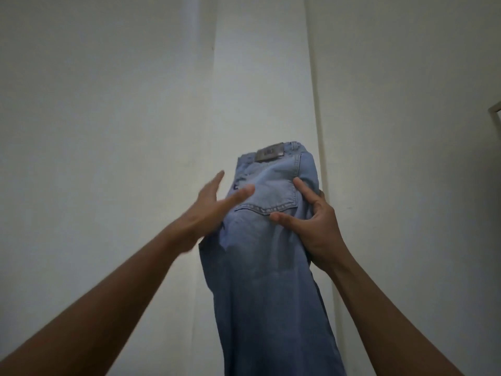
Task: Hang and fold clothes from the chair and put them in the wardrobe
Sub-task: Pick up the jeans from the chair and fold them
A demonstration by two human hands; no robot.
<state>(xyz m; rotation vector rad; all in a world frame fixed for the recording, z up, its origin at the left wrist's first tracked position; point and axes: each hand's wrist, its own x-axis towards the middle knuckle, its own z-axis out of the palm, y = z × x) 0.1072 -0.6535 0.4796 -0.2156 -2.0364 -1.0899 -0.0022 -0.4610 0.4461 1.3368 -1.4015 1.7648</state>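
Note:
A pair of light blue jeans point(268, 267) hangs lengthwise in front of me, folded leg on leg, with the waistband and a grey back patch at the top and a back pocket facing me. My right hand point(314, 221) grips the jeans' right edge beside the pocket, thumb and fingers pinching the denim. My left hand point(214, 204) is blurred, its fingers straight and apart, lying flat against the jeans' left edge. The legs run down out of the bottom of the frame. No chair or wardrobe interior shows.
Plain white wall panels point(108, 131) fill the view behind the jeans, with vertical seams left and right of them. A thin frame edge point(494, 107) shows at the far right.

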